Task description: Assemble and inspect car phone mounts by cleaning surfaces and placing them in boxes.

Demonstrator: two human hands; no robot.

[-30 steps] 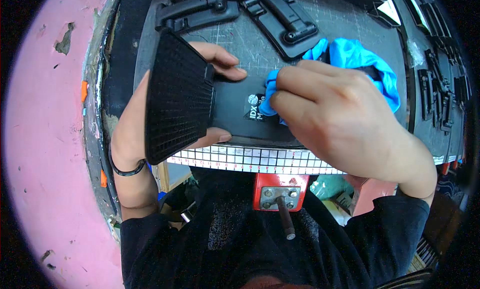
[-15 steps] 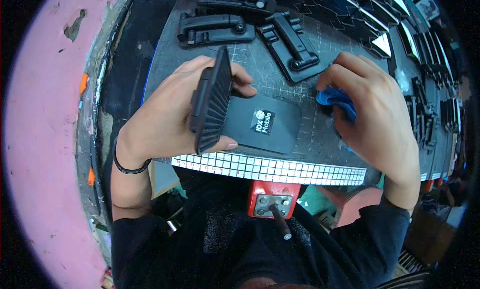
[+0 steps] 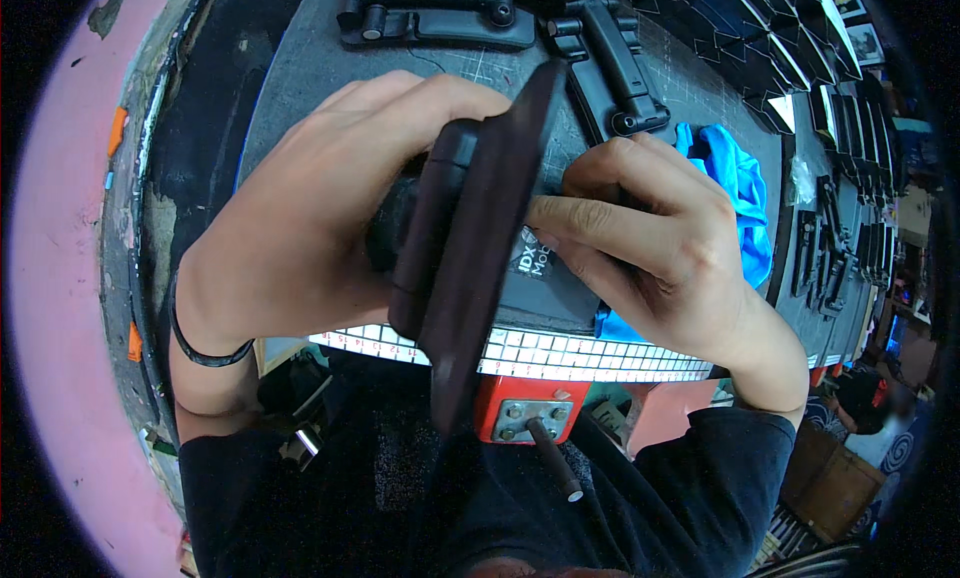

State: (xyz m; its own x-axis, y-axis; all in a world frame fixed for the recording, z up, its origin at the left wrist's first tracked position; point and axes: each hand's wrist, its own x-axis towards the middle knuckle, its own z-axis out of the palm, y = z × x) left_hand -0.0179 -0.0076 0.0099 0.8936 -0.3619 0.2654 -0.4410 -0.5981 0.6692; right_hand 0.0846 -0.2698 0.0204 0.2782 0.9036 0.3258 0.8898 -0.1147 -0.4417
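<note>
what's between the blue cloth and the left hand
In the head view, the right hand and the upright black panel lie between the blue cloth and the left hand, which grips that panel.

Head view. Left hand (image 3: pixel 320 218), centre-left of the frame: back of the hand turned toward the camera, fingers curled over to the right and closed in a grip, knuckles uppermost. Left wrist (image 3: pixel 205 328), lower left, ringed by a thin dark band; the forearm runs down into a dark sleeve. Right hand (image 3: pixel 660 248), right of centre: back up, fingers (image 3: pixel 580 223) stretched leftward and pressed together, fingertips just beside the left hand. Right forearm (image 3: pixel 770 363) slants to the lower right into a dark sleeve.
</note>
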